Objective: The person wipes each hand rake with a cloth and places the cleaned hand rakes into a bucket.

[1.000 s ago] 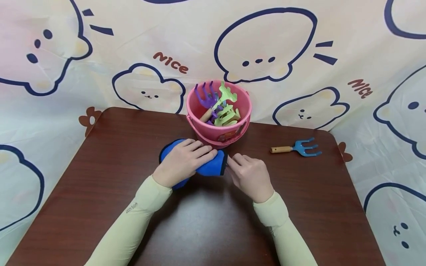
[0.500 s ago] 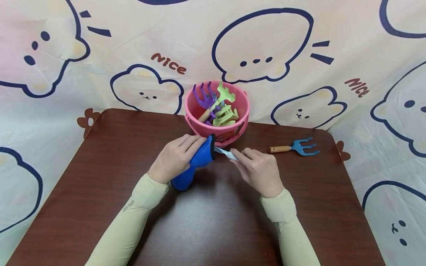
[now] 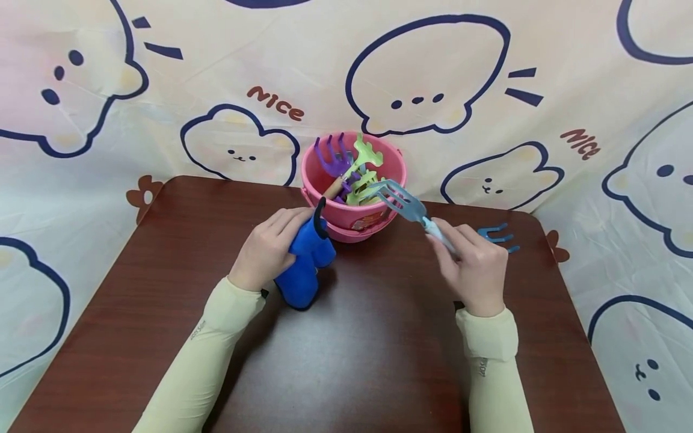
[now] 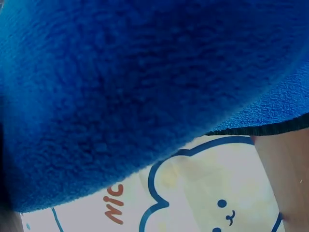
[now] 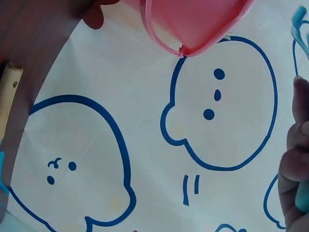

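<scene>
My left hand (image 3: 267, 249) grips a blue fuzzy cloth piece (image 3: 299, 285) with black edging, bunched upright over the table just in front of the pink bucket; its exact kind is unclear. In the left wrist view its blue fleece (image 4: 120, 96) fills most of the frame. My right hand (image 3: 479, 264) holds a light blue toy garden fork (image 3: 405, 204) by its handle. The fork's slotted head points up and left, overlapping the bucket's right rim in view. In the right wrist view my right hand (image 5: 295, 154) appears at the right edge.
The pink bucket (image 3: 354, 233) stands at the table's back, holding a purple fork (image 3: 332, 161), a green rake (image 3: 369, 153) and other toy pieces. A blue hand rake (image 3: 489, 231) lies at right, its wooden handle (image 5: 8, 96) hidden behind my hand in the head view.
The light blue fork, first hidden at the cloth's opening, has come out of it and moved right and up with my right hand. My left hand has turned the cloth more upright and shifted left.
</scene>
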`<state>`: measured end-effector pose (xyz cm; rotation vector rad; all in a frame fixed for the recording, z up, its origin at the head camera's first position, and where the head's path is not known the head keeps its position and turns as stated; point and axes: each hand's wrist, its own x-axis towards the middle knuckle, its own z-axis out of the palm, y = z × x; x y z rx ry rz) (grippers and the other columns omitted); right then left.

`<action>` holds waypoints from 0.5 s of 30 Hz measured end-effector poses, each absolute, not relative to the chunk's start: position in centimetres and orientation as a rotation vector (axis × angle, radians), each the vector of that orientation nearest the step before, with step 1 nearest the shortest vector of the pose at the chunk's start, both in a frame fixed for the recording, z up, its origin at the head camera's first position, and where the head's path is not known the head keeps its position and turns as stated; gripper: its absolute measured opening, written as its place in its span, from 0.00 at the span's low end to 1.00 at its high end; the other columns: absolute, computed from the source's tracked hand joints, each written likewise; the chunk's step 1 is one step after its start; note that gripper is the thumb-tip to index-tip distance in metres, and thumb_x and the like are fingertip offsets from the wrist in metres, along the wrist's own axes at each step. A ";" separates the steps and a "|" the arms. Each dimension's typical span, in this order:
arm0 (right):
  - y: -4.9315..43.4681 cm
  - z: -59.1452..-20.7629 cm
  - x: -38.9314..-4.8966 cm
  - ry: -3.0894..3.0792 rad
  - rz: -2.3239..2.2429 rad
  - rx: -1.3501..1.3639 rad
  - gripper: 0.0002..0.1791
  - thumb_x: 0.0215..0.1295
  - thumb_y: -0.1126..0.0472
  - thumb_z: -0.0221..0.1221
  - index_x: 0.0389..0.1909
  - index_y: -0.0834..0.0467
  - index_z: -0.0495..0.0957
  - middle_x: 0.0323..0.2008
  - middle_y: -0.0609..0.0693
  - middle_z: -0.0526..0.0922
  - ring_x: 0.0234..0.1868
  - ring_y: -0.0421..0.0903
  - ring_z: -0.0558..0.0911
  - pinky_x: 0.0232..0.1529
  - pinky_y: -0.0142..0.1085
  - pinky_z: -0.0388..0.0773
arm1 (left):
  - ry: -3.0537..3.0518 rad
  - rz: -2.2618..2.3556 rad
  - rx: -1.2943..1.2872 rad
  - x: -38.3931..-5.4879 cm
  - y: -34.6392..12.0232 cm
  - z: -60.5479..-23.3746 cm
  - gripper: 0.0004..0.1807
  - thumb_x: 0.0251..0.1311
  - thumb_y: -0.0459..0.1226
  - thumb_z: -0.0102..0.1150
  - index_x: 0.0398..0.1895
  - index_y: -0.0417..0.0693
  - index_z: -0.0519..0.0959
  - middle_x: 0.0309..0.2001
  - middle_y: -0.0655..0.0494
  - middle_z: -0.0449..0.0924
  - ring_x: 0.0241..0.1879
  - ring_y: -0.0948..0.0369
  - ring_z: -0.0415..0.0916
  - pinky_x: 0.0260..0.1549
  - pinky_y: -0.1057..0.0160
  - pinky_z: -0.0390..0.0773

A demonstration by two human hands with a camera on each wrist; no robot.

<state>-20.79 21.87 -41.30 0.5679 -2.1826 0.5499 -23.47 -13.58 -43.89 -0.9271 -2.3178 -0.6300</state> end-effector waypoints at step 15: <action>19.1 -38.1 -25.6 -2.336 0.444 0.615 0.22 0.66 0.60 0.70 0.61 0.53 0.84 0.38 0.58 0.85 0.33 0.54 0.79 0.25 0.46 0.80 | -2.350 -0.604 -1.039 -23.3 -14.1 -44.9 0.40 0.43 0.23 0.78 0.65 0.38 0.76 0.59 0.42 0.82 0.55 0.48 0.82 0.52 0.49 0.85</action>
